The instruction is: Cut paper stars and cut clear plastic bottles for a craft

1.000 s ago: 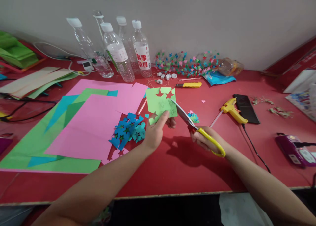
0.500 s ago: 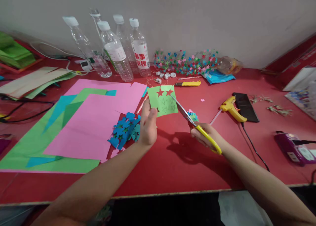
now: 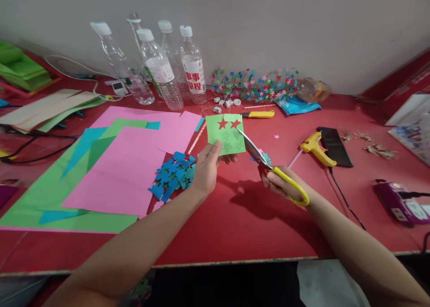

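The green paper [image 3: 215, 134] was over the middle of the red counter [image 3: 221, 235], pinched by the left grip [image 3: 208, 163], with two star holes on its far side and pencil stars nearer. The right grip [image 3: 277, 185] held yellow-handled scissors [image 3: 254, 150] by the paper's right edge. Open room lay toward the counter's near edge.

Both forearms [image 3: 157, 228] angle inward; the left hand [image 3: 206, 168] pinches, thumb [image 3: 215, 150] uppermost; the right hand [image 3: 277, 183] curls, gripping

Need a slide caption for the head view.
Left hand holds green paper with star-shaped holes; right hand holds scissors to it.
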### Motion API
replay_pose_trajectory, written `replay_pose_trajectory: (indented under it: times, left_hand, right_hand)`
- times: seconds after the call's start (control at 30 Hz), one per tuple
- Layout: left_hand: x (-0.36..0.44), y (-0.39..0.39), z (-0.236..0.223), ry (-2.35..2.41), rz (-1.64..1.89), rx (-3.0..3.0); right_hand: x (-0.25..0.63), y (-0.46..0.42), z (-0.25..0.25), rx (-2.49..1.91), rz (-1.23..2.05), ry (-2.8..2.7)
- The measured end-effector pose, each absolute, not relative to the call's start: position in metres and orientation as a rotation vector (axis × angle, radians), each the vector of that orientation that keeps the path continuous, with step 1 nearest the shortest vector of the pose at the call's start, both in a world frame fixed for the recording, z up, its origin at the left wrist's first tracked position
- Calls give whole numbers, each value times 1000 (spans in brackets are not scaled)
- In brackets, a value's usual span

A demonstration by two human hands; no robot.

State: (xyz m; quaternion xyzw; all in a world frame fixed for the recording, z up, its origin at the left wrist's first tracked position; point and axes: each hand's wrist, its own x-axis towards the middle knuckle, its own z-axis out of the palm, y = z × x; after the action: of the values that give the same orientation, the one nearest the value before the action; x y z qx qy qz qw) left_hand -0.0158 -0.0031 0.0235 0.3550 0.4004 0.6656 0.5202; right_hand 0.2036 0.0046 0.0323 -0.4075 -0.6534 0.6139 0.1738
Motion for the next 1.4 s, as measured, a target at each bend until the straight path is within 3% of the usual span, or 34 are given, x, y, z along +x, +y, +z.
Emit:
replay_pose_trajectory:
  times: [0.43, 0.67, 1.4]
  left_hand:
    - [-13, -5, 26, 928, 1518, 757]
    - [-13, -8, 19, 1004, 1570, 997]
    - [-15, -12, 21, 1114, 1576, 917]
  right_hand:
    - [205, 4, 31, -1103, 1780, -1895]
    - [206, 1, 24, -979, 1793, -1953]
    - [201, -3, 31, -1111, 1799, -1940]
